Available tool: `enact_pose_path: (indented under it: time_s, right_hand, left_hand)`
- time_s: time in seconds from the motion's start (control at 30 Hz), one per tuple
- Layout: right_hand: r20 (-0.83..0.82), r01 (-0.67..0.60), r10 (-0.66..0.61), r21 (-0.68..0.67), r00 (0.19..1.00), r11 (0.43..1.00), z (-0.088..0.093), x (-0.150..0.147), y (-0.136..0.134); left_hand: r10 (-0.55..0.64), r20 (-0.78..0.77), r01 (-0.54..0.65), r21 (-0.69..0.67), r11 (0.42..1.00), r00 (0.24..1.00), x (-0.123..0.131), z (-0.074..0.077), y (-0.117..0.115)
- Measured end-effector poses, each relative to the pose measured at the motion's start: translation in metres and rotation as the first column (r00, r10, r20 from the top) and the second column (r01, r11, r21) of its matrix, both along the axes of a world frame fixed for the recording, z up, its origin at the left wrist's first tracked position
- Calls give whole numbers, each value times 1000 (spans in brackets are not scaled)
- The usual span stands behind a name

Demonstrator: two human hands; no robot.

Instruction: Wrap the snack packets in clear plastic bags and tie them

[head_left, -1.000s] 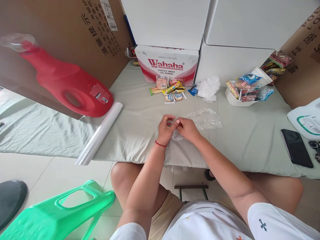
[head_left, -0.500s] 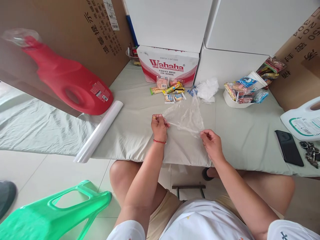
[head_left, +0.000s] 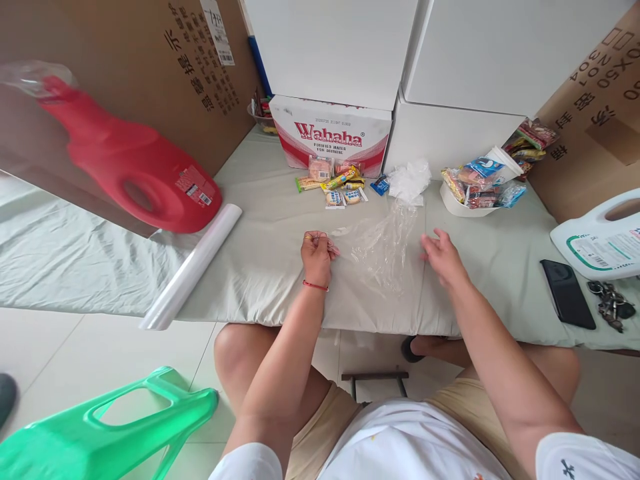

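Note:
My left hand (head_left: 316, 259) is closed, its fingers pinched at the left edge of a clear plastic bag (head_left: 383, 247). The thin film spreads rightward from those fingers over the cloth and sags there, hard to make out against it. Apart from the bag's right side, my right hand (head_left: 445, 259) hovers with its fingers spread and nothing in them. Beyond the bag lie several wrapped snacks (head_left: 341, 179), a small blue packet (head_left: 380, 185) and a crumpled heap of white plastic bags (head_left: 410, 180).
A white tub (head_left: 465, 203) of packaged snacks stands right of the heap. Farther right are a phone (head_left: 567, 293), keys (head_left: 611, 305) and a white jug (head_left: 600, 243). Leftward are a plastic film roll (head_left: 193, 267) and a red jug (head_left: 145, 173). A Wahaha carton (head_left: 333, 137) stands behind.
My right hand has let go of the bag's corner, opened and moved right. The bag's right side has dropped onto the cloth. My left hand stays about where it was.

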State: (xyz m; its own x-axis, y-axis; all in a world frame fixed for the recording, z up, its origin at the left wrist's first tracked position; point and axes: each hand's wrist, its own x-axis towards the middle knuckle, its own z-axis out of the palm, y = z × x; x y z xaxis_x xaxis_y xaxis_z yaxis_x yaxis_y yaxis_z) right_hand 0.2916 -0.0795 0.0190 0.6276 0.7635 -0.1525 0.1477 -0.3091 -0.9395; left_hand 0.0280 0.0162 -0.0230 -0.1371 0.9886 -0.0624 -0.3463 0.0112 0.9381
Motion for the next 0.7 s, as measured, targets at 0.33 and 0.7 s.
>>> enact_pose_path:
  time_s: [0.33, 0.7]
  right_hand:
    - [-358, -73, 90, 60, 929, 995, -1, -20, 53]
    - [-237, -139, 165, 125, 957, 982, 8, -1, 38]
  left_hand:
    - [-5, -163, -11, -94, 996, 987, -30, 7, -33]
    - [422, -663, -84, 478, 874, 618, -60, 77, -40]
